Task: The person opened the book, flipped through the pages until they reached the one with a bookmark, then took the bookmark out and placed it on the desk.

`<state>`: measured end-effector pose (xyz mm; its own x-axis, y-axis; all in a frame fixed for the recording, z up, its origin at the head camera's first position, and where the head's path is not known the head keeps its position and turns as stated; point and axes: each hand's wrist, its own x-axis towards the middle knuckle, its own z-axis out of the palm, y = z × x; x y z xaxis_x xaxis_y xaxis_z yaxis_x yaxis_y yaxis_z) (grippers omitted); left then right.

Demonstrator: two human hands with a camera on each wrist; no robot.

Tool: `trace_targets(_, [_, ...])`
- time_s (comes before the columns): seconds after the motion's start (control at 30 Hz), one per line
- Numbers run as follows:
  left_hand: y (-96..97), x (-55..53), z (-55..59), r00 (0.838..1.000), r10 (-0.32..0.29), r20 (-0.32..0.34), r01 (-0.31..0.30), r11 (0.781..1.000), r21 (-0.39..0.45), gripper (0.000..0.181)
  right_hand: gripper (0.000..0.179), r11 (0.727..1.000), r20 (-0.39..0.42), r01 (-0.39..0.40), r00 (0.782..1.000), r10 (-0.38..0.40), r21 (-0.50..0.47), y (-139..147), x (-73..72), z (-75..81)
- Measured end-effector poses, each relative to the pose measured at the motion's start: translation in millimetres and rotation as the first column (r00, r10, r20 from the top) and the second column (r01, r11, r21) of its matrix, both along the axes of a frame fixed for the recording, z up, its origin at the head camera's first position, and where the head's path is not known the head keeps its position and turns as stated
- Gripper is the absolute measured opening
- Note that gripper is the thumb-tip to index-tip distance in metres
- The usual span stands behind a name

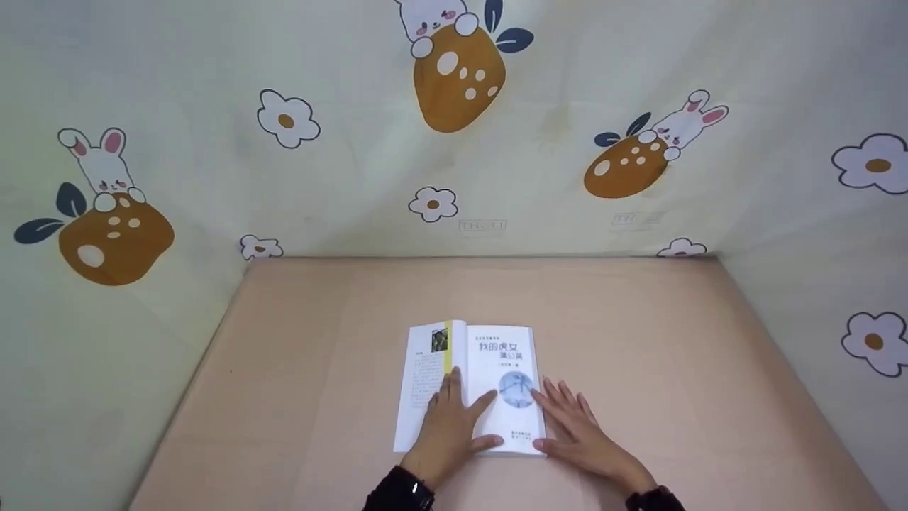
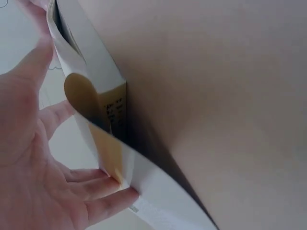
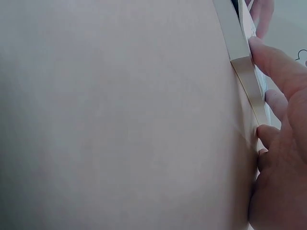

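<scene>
A paperback book lies opened at its title page, with Chinese lettering and a round blue picture. Its front cover, bearing a small photo, a yellow strip and fine text, is folded out to the left. My left hand rests across the fold, fingers on the cover side and thumb on the title page. In the left wrist view the cover bows up from the spine under these fingertips. My right hand touches the book's right edge with spread fingers; the right wrist view shows its thumb and fingers along the page block.
The book lies on a tan tabletop near its front. Pale cloth walls with printed rabbits, orange fruit and flowers stand behind and at both sides. Dark sleeves cover both wrists.
</scene>
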<state>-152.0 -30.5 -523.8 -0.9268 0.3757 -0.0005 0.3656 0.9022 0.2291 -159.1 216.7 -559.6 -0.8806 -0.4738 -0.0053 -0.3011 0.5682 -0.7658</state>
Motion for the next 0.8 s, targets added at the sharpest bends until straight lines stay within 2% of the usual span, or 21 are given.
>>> trace_targets(0.27, [7.1, -3.6, -2.8, 0.999, 0.025, -0.038, -0.029, 0.994, -0.107, 0.071, 0.073, 1.0, 0.006, 0.008, 1.0, -0.008, 0.024, 0.3, -0.8, -0.4])
trace_targets(0.53, [4.7, -1.1, -3.2, 0.998, 0.028, -0.05, -0.033, 0.994, -0.103, 0.071, 0.072, 1.0, 0.0, 0.013, 1.0, -0.013, 0.008, -2.7, -1.2, 0.7])
trace_targets(0.8, [4.0, 1.1, -8.6, 0.994, 0.014, -0.111, -0.033, 0.984, -0.174, 0.074, 0.072, 1.0, -0.024, 0.029, 0.999, -0.029, -0.002, -4.2, 0.4, -0.9])
